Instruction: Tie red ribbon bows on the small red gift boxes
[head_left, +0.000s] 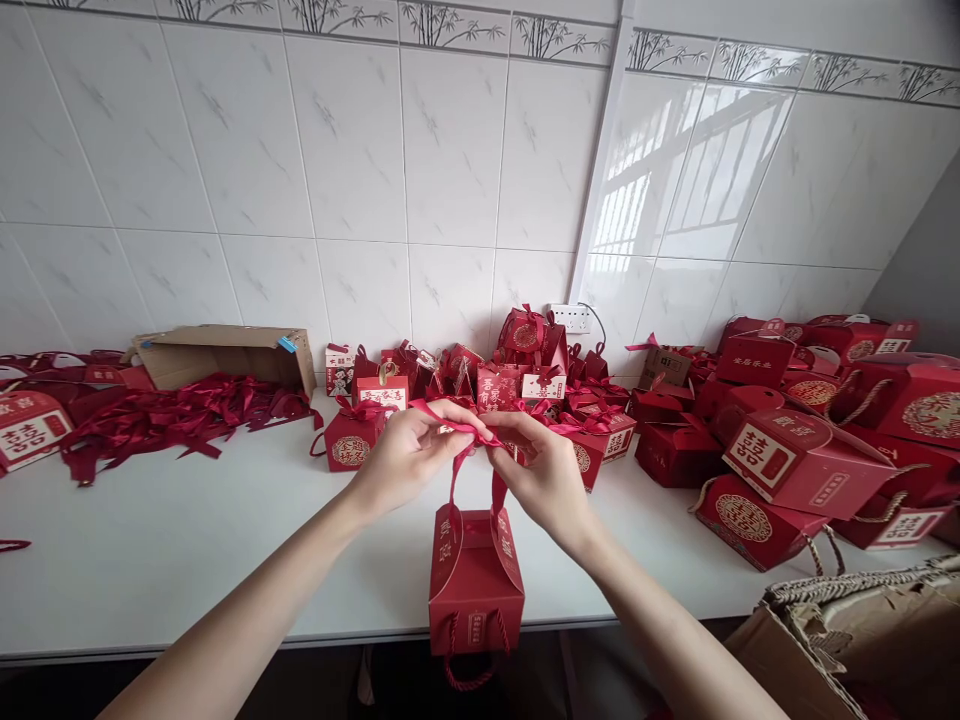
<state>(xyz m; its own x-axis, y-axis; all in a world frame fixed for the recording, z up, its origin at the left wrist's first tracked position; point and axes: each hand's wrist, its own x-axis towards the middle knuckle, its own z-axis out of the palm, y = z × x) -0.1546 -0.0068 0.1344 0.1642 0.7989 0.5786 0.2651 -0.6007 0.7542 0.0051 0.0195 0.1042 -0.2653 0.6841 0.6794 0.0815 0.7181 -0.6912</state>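
A red gift box (477, 590) with gold lettering stands at the table's front edge, a twisted rope handle drooping from its near side. From its top a red ribbon (455, 490) rises in two strands to my fingers. My left hand (409, 450) pinches the ribbon between thumb and forefinger. Close beside it, my right hand (541, 470) pinches the same ribbon, fingertips nearly touching the left ones. Where the strands cross between the fingers is partly hidden, so I cannot tell whether a knot is there.
Loose red ribbons (180, 425) spill from a cardboard box (225, 360) at left. Several finished-looking red boxes (351, 440) line the wall, and more boxes (810, 455) pile up at right. A worn carton (870, 630) fills the near right corner. A power strip (571, 318) hangs on the wall.
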